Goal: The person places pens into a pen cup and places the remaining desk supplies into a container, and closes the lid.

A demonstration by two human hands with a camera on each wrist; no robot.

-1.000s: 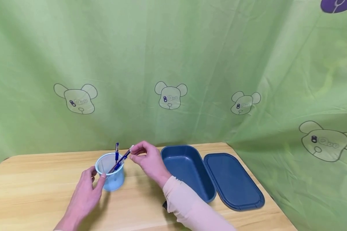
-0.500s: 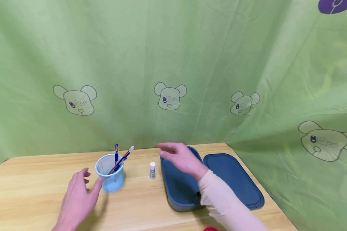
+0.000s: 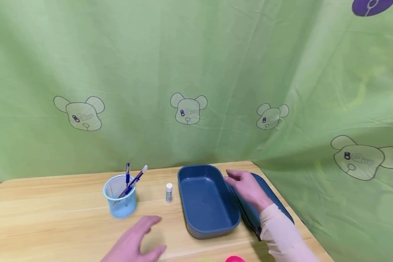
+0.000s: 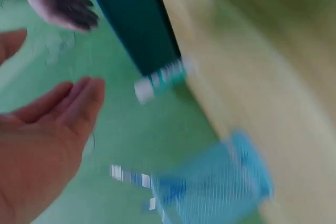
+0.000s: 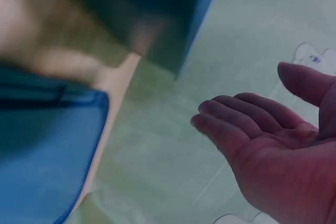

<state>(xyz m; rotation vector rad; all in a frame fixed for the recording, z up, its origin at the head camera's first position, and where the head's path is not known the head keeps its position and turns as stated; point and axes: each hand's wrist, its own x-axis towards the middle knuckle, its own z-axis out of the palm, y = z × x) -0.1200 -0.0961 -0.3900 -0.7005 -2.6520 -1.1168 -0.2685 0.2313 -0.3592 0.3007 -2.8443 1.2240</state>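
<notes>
My right hand, fingers extended and holding nothing, hovers over the blue lid, just right of the blue box. In the right wrist view its palm and fingers are bare. Low in the head view, my left hand is in the air with thumb and fingers spread, left of the box. Upright between the box and the light-blue mesh pen holder stands a white-capped glue stick. Blue pens and a white-tipped pencil lean in the holder. The left wrist view is blurred.
A round pinkish-red object shows partly at the bottom of the head view. The wooden table ends at a green curtain behind and to the right.
My right hand has left the glue stick standing on the table and moved right, past the box to the lid. My left hand has withdrawn from the pen holder and moved right, nearer me.
</notes>
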